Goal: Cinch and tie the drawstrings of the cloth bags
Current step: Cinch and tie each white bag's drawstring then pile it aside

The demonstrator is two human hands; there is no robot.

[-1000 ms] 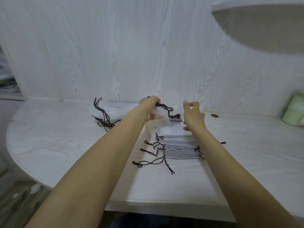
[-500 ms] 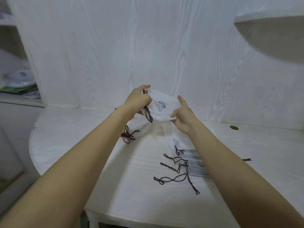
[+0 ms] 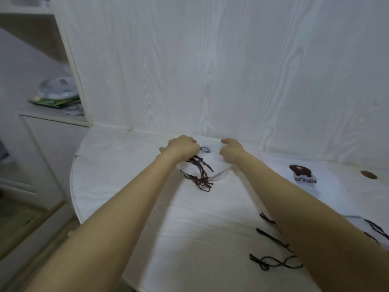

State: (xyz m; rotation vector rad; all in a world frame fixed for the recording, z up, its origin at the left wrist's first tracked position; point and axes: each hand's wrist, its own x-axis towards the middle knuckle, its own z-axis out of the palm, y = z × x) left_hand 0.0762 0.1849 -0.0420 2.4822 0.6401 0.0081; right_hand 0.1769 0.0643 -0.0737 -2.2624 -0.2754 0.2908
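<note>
Two hands, the left hand (image 3: 182,147) and right hand (image 3: 231,151), curl their fingers round a white cloth bag (image 3: 212,165) at frame centre, seemingly setting it onto a pile whose dark drawstrings (image 3: 200,171) trail, while more bags (image 3: 303,180) lie right on the table (image 3: 126,186).

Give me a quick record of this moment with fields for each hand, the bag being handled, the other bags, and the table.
left hand: fingers curled on the white bag, over its dark cords
right hand: fingers curled, gripping the same bag's other side
held bag: white cloth, down on the far pile, cords bunched at its left
other bags: flat stack at right, bear print and POPULAR on top, loose drawstrings trailing near
table: white wood grain, rounded edge, against a wall
</note>
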